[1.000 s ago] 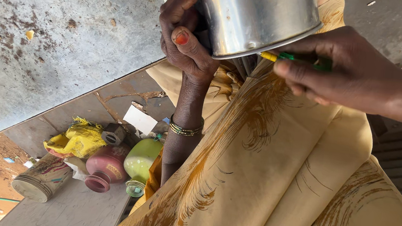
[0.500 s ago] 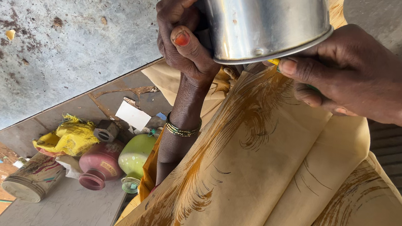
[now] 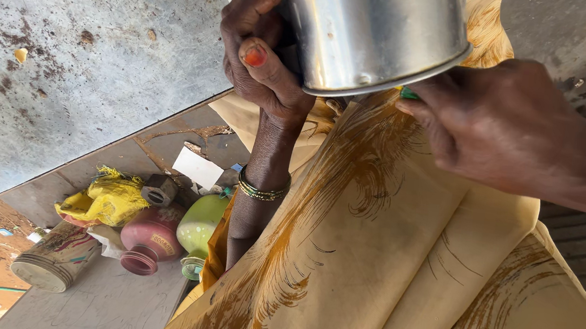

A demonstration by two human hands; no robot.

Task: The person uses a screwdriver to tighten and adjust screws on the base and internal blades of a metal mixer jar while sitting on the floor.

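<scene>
My left hand (image 3: 264,60) grips the steel pot (image 3: 373,28) by its side, thumb pressed on the wall, fingers wrapped behind. Pot is tipped, its rim facing my right hand (image 3: 489,123). Right hand is closed around a small green thing (image 3: 409,93) at the rim; only its tip shows, can't tell what it is. Pot sits at top centre of view, above my lap, over the yellow cloth (image 3: 383,268). Bangles (image 3: 261,190) on my left wrist. Floor lower left: yellow bag (image 3: 104,199), pink jar (image 3: 147,240), green jar (image 3: 200,224), a tin can (image 3: 54,263) on its side.
</scene>
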